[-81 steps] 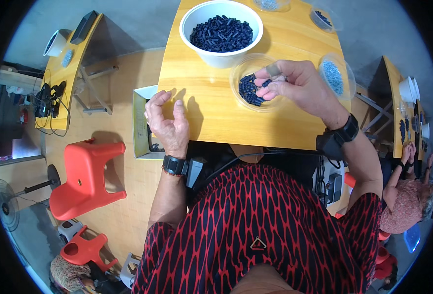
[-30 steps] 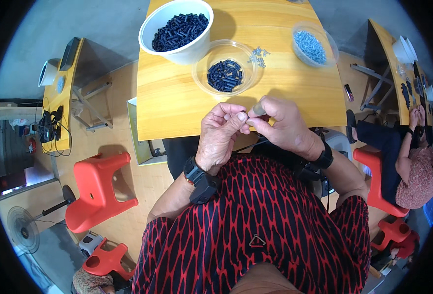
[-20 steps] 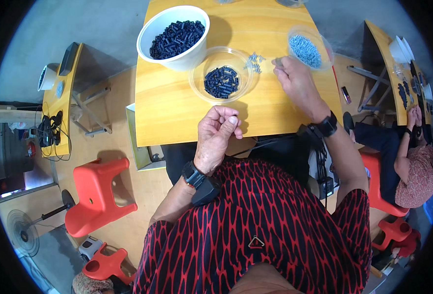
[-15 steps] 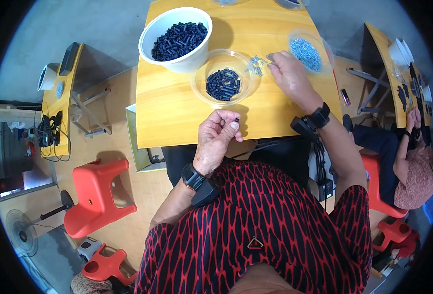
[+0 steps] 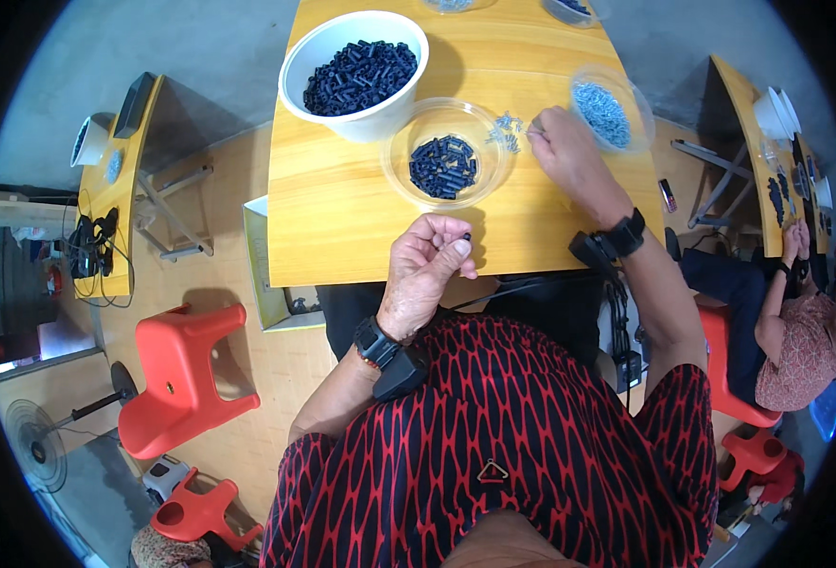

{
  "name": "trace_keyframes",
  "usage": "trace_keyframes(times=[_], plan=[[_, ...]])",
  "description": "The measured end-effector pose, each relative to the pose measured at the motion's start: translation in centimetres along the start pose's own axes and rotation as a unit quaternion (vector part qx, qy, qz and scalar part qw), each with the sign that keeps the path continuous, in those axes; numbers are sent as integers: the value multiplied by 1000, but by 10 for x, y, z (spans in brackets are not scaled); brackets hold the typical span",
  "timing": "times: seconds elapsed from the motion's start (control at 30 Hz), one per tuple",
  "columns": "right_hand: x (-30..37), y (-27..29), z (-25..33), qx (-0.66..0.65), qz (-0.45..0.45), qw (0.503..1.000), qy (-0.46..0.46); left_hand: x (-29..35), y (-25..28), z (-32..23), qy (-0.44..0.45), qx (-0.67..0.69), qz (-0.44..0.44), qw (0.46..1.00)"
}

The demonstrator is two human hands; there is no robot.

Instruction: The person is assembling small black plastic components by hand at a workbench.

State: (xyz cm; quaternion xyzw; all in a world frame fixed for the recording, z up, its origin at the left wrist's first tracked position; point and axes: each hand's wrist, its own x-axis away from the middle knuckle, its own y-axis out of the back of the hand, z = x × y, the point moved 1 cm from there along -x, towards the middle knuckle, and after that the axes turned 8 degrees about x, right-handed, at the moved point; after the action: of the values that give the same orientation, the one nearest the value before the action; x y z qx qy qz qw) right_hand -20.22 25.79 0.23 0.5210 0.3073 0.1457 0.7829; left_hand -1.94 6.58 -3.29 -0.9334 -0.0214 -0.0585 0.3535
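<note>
My left hand [image 5: 427, 270] is closed in front of the table's near edge, pinching a small black plastic sleeve [image 5: 466, 237] between thumb and forefinger. Past it, a clear round tub [image 5: 399, 180] holds many loose black sleeves [image 5: 443, 167]. My right hand [image 5: 569, 156] reaches over the table with its fingertips pressed together, just right of a small pile of silvery screws [image 5: 506, 133]. Whatever lies in that pinch is too small to make out. Beyond this hand, a clear tub [image 5: 633, 99] contains many more screws [image 5: 601, 114].
A large white bucket [image 5: 418, 80] full of black sleeves stands at the table's [image 5: 342, 222] far left. Red plastic stools [image 5: 186, 379] and a fan [image 5: 35, 445] are on the left. At right, another person [image 5: 796, 350] works at a separate table [image 5: 744, 123].
The view has shifted slightly. My right hand's fingertips have come a little nearer to me beside the screw pile. My left hand keeps its pinch on the black sleeve.
</note>
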Motion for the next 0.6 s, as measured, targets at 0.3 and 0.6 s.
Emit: trace_keyframes(times=[0.3, 0.6], plan=[[53, 26, 57, -423, 38, 897, -125, -4, 4, 1, -6, 2, 0, 1000], [53, 39, 86, -242, 131, 955, 106, -2, -1, -2, -13, 2, 8, 1000]])
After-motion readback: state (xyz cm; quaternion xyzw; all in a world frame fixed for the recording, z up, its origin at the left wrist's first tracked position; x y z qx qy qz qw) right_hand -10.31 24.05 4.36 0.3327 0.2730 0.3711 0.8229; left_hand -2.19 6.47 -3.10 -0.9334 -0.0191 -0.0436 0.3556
